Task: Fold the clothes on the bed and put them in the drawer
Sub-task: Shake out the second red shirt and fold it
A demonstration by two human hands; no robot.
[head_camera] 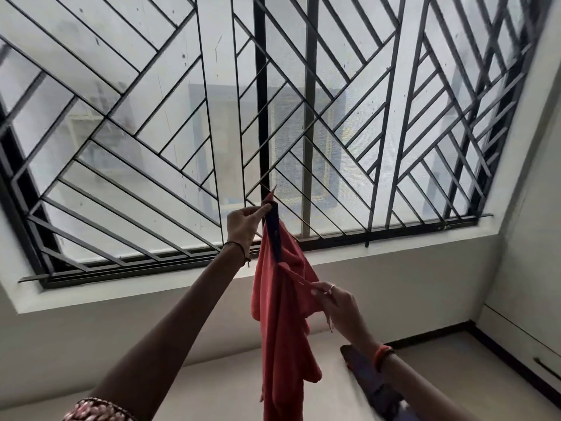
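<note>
A red garment [280,314] with a dark blue band near its top hangs in the air in front of the window. My left hand [244,224] is raised and pinches its top edge. Lower down and to the right, my right hand [337,305] grips a fold at the garment's side. The cloth hangs long and crumpled, and its bottom runs out of the frame. A dark patterned piece of clothing [368,381] lies on the pale bed [218,381] behind my right wrist.
A large window with a black diagonal metal grille [212,117] fills the upper view, with a white sill [394,247] below it. At the right stands white furniture with a dark drawer handle [546,368].
</note>
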